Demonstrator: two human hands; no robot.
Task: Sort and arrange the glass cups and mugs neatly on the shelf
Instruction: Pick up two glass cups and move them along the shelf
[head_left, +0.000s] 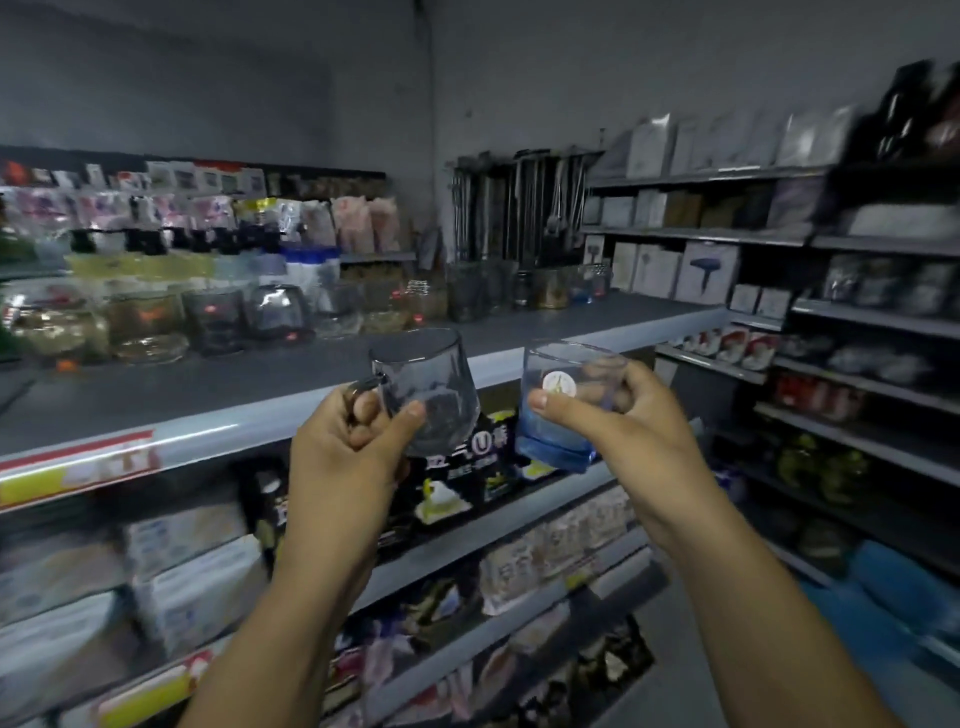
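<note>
My left hand (353, 441) grips a smoky grey glass mug (431, 389) by its handle, thumb on the side. My right hand (613, 415) holds a blue glass cup (561, 415) with a round white sticker, tilted a little to the left. Both are raised in front of the grey shelf (260, 379), just before its front edge. Further back on that shelf stand several glass cups and jars (218, 317) in a row, and more glassware (519, 291) sits near the corner.
Boxed goods fill the shelves below (197, 571). A second shelf unit (857, 322) with boxes and packets runs along the right. Metal utensils (519, 208) hang at the back corner. The front part of the grey shelf is bare.
</note>
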